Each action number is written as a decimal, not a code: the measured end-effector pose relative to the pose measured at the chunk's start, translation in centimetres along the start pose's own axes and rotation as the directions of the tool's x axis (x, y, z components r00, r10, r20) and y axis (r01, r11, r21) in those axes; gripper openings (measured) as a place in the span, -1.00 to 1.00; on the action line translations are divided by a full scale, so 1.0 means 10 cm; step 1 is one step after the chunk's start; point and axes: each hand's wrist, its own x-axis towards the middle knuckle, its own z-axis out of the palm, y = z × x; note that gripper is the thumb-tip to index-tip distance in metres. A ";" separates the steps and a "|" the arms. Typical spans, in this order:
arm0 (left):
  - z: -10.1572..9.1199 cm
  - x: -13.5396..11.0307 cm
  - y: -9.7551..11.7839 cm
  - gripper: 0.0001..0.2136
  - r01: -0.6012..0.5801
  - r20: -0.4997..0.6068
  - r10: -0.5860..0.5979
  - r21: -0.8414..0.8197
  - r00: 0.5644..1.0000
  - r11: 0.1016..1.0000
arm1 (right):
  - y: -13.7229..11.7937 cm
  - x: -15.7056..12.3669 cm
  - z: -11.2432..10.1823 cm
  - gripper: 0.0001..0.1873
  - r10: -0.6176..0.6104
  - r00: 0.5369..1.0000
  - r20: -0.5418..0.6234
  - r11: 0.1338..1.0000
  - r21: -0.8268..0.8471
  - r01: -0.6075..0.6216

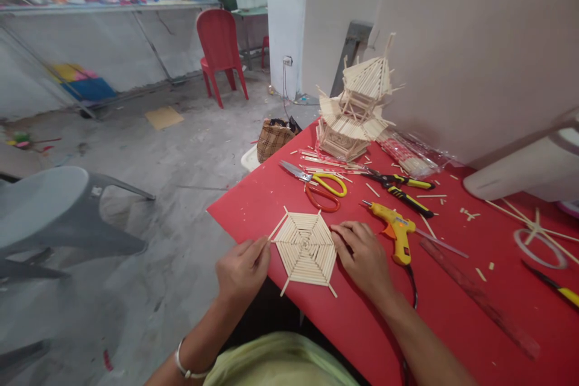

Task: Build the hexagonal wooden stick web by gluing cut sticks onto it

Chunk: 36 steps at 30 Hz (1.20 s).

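A flat hexagonal panel of thin wooden sticks (310,274) lies near the table's edge, its rows of sticks forming a web around the centre. Several spoke ends stick out at its corners. My left hand (243,268) is closed, thumb and fingertips pinching at the panel's left corner, where a spoke end and a loose-looking outer stick (278,226) meet. On the opposite side, the bent fingers of my right hand (365,259) grip the panel's right corner. A yellow glue gun (395,226) rests just beyond my right hand, and scissors (312,178) with yellow and red handles lie behind the panel.
A tiered stick pagoda (353,108) stands at the back of the red table (362,338), beside bagged sticks (411,154). Pliers (398,187), a ruler (479,295), a tape roll (540,247) and stick scraps lie rightward. A grey stool (49,205) stands left.
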 end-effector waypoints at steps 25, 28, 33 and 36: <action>0.05 0.01 0.01 -0.88 -0.146 -0.169 0.148 0.025 0.974 0.989 | 0.02 -0.01 0.04 -0.72 -0.031 0.998 -0.045 0.999 -0.017 0.031; 0.05 0.02 0.01 -0.88 -0.153 -0.162 0.156 0.028 0.974 0.988 | 0.02 0.00 0.04 -0.72 -0.035 0.999 -0.041 0.999 -0.017 0.034; 0.06 0.01 0.01 -0.89 -0.164 -0.163 0.166 0.027 0.972 0.986 | 0.01 0.00 0.03 -0.72 -0.034 0.999 -0.040 0.999 -0.019 0.034; 0.06 0.02 0.01 -0.89 -0.164 -0.170 0.169 0.043 0.971 0.985 | 0.01 0.00 0.03 -0.73 -0.041 0.998 -0.044 0.999 -0.021 0.040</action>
